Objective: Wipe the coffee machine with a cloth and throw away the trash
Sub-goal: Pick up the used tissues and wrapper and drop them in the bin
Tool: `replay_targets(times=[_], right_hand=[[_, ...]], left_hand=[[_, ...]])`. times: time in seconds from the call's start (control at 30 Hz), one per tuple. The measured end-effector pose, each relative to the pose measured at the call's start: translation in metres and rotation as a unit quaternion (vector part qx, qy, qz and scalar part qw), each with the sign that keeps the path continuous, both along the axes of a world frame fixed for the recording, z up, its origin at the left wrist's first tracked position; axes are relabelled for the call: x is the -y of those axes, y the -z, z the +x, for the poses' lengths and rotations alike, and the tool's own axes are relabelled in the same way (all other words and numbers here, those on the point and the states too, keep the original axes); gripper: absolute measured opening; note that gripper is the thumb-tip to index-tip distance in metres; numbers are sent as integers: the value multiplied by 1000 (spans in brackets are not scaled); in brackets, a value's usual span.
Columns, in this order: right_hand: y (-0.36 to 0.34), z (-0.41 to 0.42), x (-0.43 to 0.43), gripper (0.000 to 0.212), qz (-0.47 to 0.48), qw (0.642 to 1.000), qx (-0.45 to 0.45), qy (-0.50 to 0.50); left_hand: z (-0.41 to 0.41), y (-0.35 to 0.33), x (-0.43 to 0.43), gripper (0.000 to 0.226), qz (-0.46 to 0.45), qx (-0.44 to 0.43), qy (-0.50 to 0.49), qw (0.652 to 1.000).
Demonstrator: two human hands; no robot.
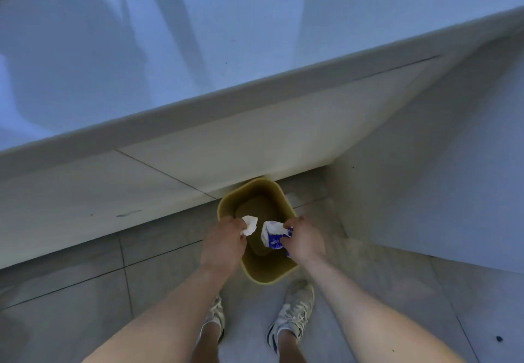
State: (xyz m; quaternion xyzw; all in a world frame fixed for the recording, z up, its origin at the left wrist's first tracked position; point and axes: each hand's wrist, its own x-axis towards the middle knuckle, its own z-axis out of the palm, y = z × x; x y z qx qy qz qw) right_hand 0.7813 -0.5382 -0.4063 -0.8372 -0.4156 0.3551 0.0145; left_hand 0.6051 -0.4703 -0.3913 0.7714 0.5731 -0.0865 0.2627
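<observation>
Grey floor tiles (85, 306) fill the near part of the view, and a glossy white countertop (198, 50) runs across the far side, its pale cabinet fronts (226, 149) dropping to the floor. Against the foot of those cabinets stands a small yellow-olive waste bin (256, 273), open at the top. Both hands hang over its mouth. The left hand (224, 242) is closed around a crumpled white tissue (249, 225) — the paper sticks out past the fingers, above the bin's left half. The right hand (304, 237) clenches a scrunched white-and-blue wrapper (273, 236), held just beside the tissue without touching it, over the bin's right half. Nearer, below the bin, two pale sneakers (295, 311) stand on the tiles, the right one close to the bin's near rim. The bin's inside looks dim; what lies in it I cannot tell.
</observation>
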Motion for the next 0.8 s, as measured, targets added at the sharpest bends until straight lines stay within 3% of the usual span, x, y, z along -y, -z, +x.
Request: replay_targets(times=[0.37,0.47,0.8], right_hand=[[71,-16,-3,35,-62,998,-26,-2],[72,-11,1,25,-58,998,-24,-26],[26,-6,-3,29,9,999,13,-46]], left_hand=[[5,73,-1,28,-32,-22,42,998],[5,72,-5,23,-25,-29,79,996],[4,16,-11,32,30,-66,130,989]])
